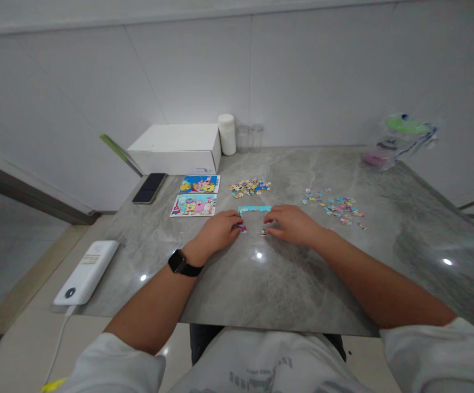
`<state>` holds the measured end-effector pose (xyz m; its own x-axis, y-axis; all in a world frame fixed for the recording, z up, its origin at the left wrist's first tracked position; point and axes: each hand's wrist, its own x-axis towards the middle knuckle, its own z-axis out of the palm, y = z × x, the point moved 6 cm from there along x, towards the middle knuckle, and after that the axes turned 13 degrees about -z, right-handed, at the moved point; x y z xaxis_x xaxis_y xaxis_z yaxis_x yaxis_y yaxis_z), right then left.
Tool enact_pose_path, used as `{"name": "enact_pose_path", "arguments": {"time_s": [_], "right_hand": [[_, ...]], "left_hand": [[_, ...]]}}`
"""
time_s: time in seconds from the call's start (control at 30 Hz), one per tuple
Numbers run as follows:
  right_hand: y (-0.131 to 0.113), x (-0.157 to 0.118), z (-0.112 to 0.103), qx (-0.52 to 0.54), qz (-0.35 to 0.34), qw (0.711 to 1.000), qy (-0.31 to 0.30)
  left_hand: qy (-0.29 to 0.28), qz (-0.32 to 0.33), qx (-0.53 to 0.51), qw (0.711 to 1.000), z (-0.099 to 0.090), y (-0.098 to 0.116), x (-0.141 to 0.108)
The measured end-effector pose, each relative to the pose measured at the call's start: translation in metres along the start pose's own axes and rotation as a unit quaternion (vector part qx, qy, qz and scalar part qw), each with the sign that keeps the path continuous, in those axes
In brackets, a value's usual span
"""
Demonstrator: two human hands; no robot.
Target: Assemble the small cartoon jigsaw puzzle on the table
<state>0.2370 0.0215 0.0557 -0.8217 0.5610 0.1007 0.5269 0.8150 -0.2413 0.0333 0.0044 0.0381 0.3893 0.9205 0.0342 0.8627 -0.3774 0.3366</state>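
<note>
A partly joined jigsaw edge [255,209] lies on the grey table, a light blue strip across the top that runs down at the left. My left hand [221,229] is closed at its left side, with fingertips on a small reddish puzzle piece [243,228]. Opposite it, my right hand [288,224] has its fingers bent, the thumb tip at a small dark and pale puzzle piece [263,232]. Behind them sits a heap of loose puzzle pieces [250,188]. Two printed picture cards, a blue one [199,184] and a pale one [193,206], lie left of the heap.
More loose pieces [339,208] are scattered at the right. A phone [149,188], white box [175,147], white bottle [227,135] and two glasses [250,139] stand or lie further back. A power bank [87,273] with a cable is at the left edge; a plastic bag [400,143] is back right.
</note>
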Motion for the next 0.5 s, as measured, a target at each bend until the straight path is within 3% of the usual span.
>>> {"name": "enact_pose_path", "arguments": {"time_s": [0.2,0.5], "right_hand": [[-0.005,0.004,0.02,-0.005,0.009,1.0,-0.027],[-0.002,0.005,0.021,-0.005,0.011,1.0,0.009]], "left_hand": [[0.005,-0.005,0.001,1.0,-0.001,0.002,-0.001],[0.013,-0.014,-0.011,1.0,0.0,0.002,0.0]]}}
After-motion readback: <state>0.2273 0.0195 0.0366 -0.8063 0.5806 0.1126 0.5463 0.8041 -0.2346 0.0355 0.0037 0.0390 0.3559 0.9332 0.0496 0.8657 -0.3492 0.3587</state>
